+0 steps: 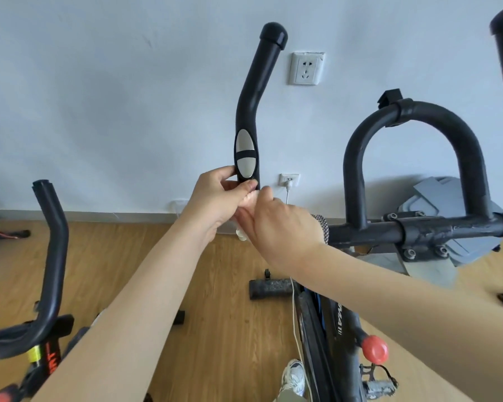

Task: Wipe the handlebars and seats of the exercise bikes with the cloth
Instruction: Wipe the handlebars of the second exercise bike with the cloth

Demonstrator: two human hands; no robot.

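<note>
Backing handlebar [251,91]: pale wall [99,82], wood-plank floor [221,285] below

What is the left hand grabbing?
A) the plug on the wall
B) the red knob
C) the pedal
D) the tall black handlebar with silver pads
D: the left hand curls round the tall black handlebar just below its silver pads. The right hand is close beside it and seems to pinch a pale cloth. Nothing touches the red knob.
</note>
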